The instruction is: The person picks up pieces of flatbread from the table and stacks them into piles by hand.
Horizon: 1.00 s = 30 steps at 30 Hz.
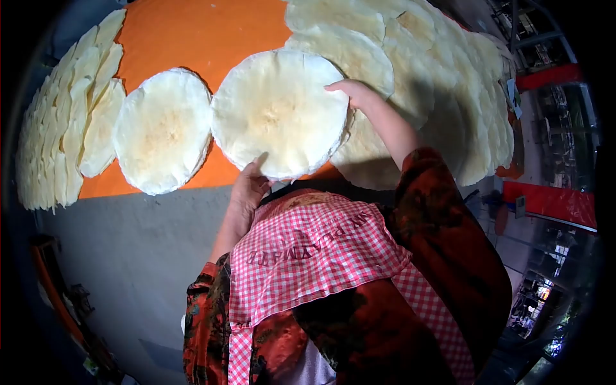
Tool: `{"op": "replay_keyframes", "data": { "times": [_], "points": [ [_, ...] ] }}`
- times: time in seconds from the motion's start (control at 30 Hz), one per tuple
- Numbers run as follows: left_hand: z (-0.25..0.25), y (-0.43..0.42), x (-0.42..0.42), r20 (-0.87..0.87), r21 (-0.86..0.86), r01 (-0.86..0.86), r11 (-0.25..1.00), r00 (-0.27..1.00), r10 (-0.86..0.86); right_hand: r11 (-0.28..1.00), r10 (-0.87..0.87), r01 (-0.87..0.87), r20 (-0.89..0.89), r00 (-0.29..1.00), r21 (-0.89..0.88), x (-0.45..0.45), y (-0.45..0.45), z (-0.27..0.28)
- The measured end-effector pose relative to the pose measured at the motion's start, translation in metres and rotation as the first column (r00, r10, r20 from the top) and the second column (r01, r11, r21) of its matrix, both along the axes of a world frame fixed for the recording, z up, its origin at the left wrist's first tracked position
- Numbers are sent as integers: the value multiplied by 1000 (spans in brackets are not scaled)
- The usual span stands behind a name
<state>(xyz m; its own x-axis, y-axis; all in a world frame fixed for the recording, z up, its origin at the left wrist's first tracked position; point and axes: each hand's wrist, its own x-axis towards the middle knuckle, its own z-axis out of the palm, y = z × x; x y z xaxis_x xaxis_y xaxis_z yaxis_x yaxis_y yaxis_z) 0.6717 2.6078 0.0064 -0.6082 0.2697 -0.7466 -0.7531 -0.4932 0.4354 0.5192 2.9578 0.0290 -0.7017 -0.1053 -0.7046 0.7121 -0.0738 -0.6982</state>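
Note:
A large round stack of thin flatbreads (276, 109), pale with a browned middle, lies before me at the edge of an orange cloth (199, 38). My right hand (356, 95) grips its upper right rim, thumb on top and fingers hidden underneath. At the near edge my left hand (251, 183) holds the rim, its thumb resting on top and the other fingers curled below. A second round stack of flatbreads (163, 131) sits just to the left, about touching the first.
Overlapping flatbreads (423, 83) spread over the right of the cloth, some reaching under the large stack's right side. More flatbreads (64, 122) stand layered in rows at the far left. Grey floor (141, 256) shows below the cloth's near edge. Red material (552, 202) lies at right.

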Motion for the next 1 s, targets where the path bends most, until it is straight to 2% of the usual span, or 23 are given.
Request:
{"op": "replay_keyframes", "data": {
  "times": [0.03,0.13,0.17,0.2,0.23,0.3,0.4,0.47,0.5,0.53,0.57,0.6,0.63,0.67,0.73,0.77,0.8,0.83,0.9,0.97,1.0],
  "points": [
    [0,2,3,-7,6,41,999,999,-41,999,-24,24,2,1000,-40,4,2,-7],
    [-11,-1,-2,-118,-106,-152,983,983,139,991,-72,66,-44,996,-118,27,13,3],
    [0,-6,-3,-203,14,-232,973,952,230,990,-47,32,-105,993,-138,51,13,16],
    [-10,-14,-3,-201,69,-257,964,943,266,988,-124,114,-94,988,-104,78,-1,39],
    [-21,-20,-3,-197,124,-283,951,932,303,982,-75,68,-36,997,-178,87,5,21],
    [-7,-17,4,-114,97,-317,943,938,327,922,-108,116,42,993,-370,79,22,2],
    [0,-16,9,-31,101,-322,941,945,326,882,-245,265,99,964,-390,37,24,9],
    [-1,-15,11,-1,162,-372,914,926,377,959,-117,135,85,989,-248,11,18,2],
    [-1,-13,10,-41,105,-335,936,939,340,983,-52,65,82,995,-171,2,14,-1],
    [1,-11,10,-76,47,-299,953,950,302,1000,28,-28,-16,999,-9,2,8,-9],
    [4,-9,11,-108,-15,-267,964,959,264,956,176,-146,-98,979,256,6,7,-15],
    [7,-4,10,-100,-69,-275,959,958,268,831,338,-227,-138,931,508,11,4,-22],
    [4,-4,10,-121,-83,-258,963,961,247,636,500,-260,-132,856,726,16,0,-29],
    [-3,-4,10,-143,-96,-244,965,963,229,619,459,-163,-185,869,768,21,-2,-40],
    [-14,-5,10,-229,-63,-244,968,947,224,822,340,-158,-250,906,548,29,5,-44],
    [-23,-6,10,-240,-105,-241,965,948,211,921,265,-153,-288,920,358,32,5,-38],
    [-16,-4,10,-220,-65,-280,958,940,260,964,217,-153,-307,927,219,35,-2,-17],
    [-24,-5,10,-220,-112,-287,951,941,258,978,184,-144,-293,938,153,36,-8,7],
    [17,-1,6,-268,-218,-310,925,931,249,962,191,-114,-310,931,248,28,-13,33],
    [43,-6,-4,-385,-166,-380,910,875,295,921,287,-113,-457,842,372,17,-23,75],
    [60,-17,-11,-415,-172,-376,911,866,279,939,261,-110,-468,844,325,12,-39,107]
  ]
}}
